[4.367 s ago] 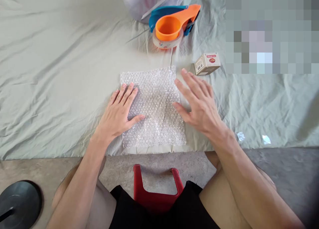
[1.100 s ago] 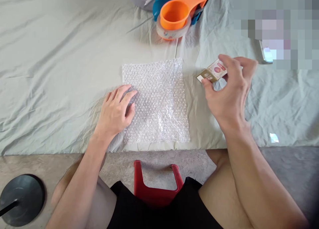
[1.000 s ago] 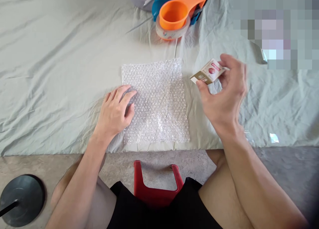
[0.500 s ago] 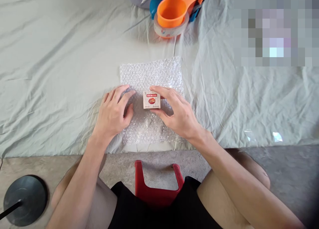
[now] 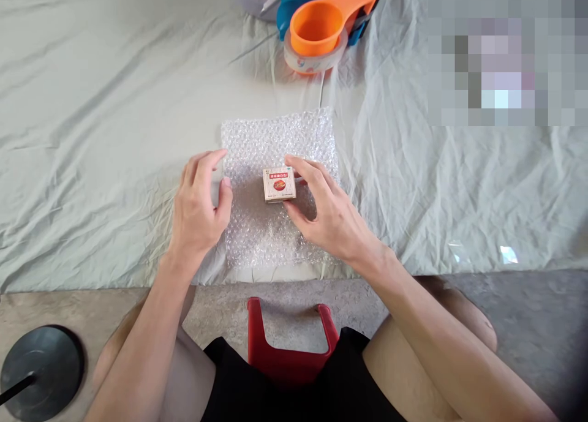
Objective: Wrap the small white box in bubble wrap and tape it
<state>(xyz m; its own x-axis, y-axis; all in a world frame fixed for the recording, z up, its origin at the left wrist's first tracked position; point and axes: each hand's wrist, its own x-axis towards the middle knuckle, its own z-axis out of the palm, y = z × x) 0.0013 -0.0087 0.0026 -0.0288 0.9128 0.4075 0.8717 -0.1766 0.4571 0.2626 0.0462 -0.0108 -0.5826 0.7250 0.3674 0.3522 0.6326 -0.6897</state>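
Across the whole upper view, a wrinkled pale green sheet point(image 5: 114, 103) spread flat. Below its near edge, grey floor point(image 5: 528, 312), with a red stool point(image 5: 285, 348) between the knees and a round black base point(image 5: 41, 373) at lower left. At the far edge of the sheet, an orange and blue tape dispenser point(image 5: 321, 27) with a roll of clear tape. In the middle of the sheet, a square of bubble wrap point(image 5: 280, 183), lying flat. Over its left edge, left hand point(image 5: 199, 211) lifted and loosely curled, fingers half bent, gripping nothing. On the right half of the wrap, right hand point(image 5: 328, 214), thumb and fingers pinched round a small box point(image 5: 278, 184). Box resting on the middle of the wrap, red label facing up.
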